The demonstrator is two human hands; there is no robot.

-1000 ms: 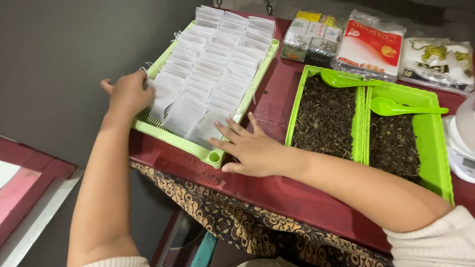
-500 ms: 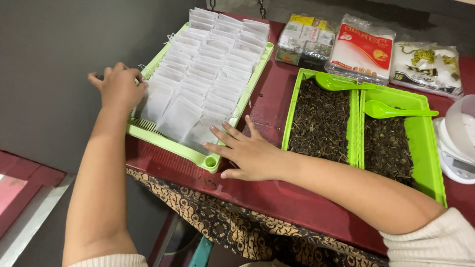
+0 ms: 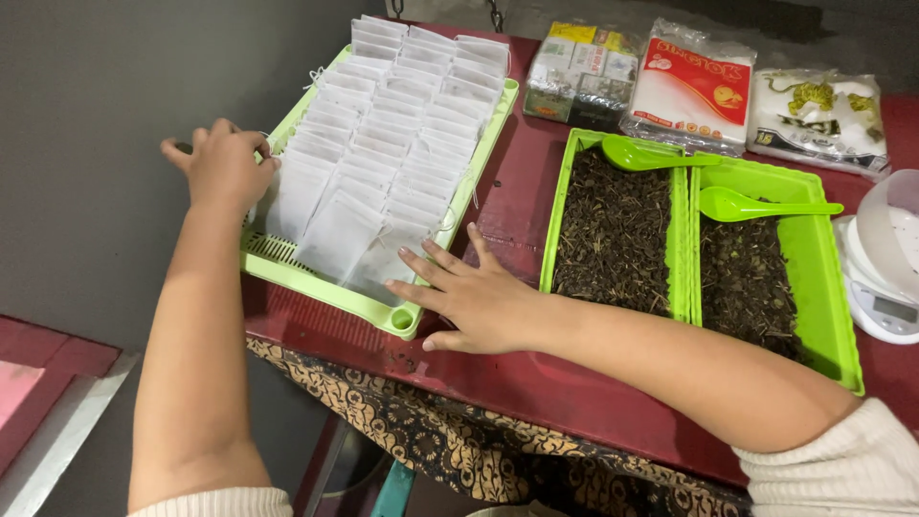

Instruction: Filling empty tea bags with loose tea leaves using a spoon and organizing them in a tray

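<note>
On the red table, near edge: my two hands bracket the light green tray (image 3: 287, 263) of white tea bags (image 3: 388, 163).
Left hand (image 3: 225, 168): curled over the tray's left rim, fingers bent and close together, gripping the edge. Half a second ago it sat at about the same spot on the rim; hold unchanged.
Right hand (image 3: 479, 302): flat on the red tabletop (image 3: 522, 206), fingers spread apart, tips touching the tray's near right corner. It clamps nothing.
Tray: near-left part of the table, its left side overhanging the table edge, tilted relative to it. Compared with a second ago, it lies a little further left under my hands.
Tea bags: overlapping rows fill the tray, strings showing at the near row.
Beside my right forearm: two green bins of dark loose tea (image 3: 613, 235), each with a green scoop (image 3: 637, 153) on top.
Far edge: sealed packets (image 3: 689, 86) in a row.
Right edge: white scale (image 3: 885, 306), partly cut off.
</note>
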